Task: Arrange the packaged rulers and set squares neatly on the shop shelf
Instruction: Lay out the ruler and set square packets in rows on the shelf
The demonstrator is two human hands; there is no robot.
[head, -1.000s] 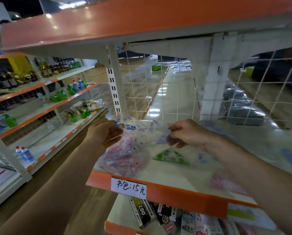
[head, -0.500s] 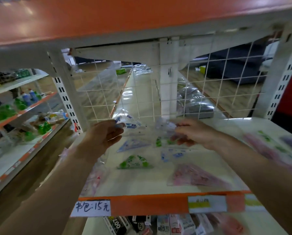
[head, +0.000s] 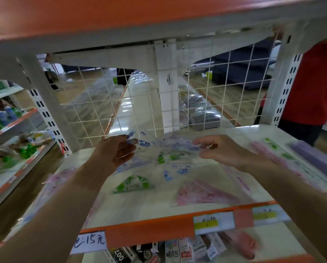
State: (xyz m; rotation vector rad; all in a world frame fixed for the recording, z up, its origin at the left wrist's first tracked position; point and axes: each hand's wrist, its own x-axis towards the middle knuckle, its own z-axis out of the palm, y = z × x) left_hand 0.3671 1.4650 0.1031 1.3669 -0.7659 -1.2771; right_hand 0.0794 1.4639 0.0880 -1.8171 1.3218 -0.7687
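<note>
Both hands are raised over the back half of the shelf (head: 140,205) with a clear packet (head: 159,144) stretched between them. The left hand (head: 119,152) pinches its left corner between thumb and curled fingers, and the right hand (head: 219,149) pinches its right end. The packet is thin glossy film with blue print; its contents are too blurred to tell.

Nearest, below the orange front edge, boxed goods (head: 178,251) on the lower shelf are cut off by the frame. On that edge sit a handwritten white price tag (head: 90,242), its left part hidden by the left forearm, and white-and-yellow labels (head: 213,222) with unreadable print.

On the smooth white shelf top a green triangular set square (head: 134,185) in film lies flat towards the left. A pink triangular packet (head: 202,194) lies towards the right, apart from it. Further back, under the held packet, blue-printed packets (head: 174,171) and a green-printed one (head: 168,156) overlap, their outlines hard to separate.

Along the right edge long pink ruler packs (head: 269,154) and purple ones (head: 314,158) lie side by side, smeared by blur. A white wire grid (head: 140,103) closes the back. Beyond the back right corner stands a person in a red top (head: 310,82), cut off by the frame.
</note>
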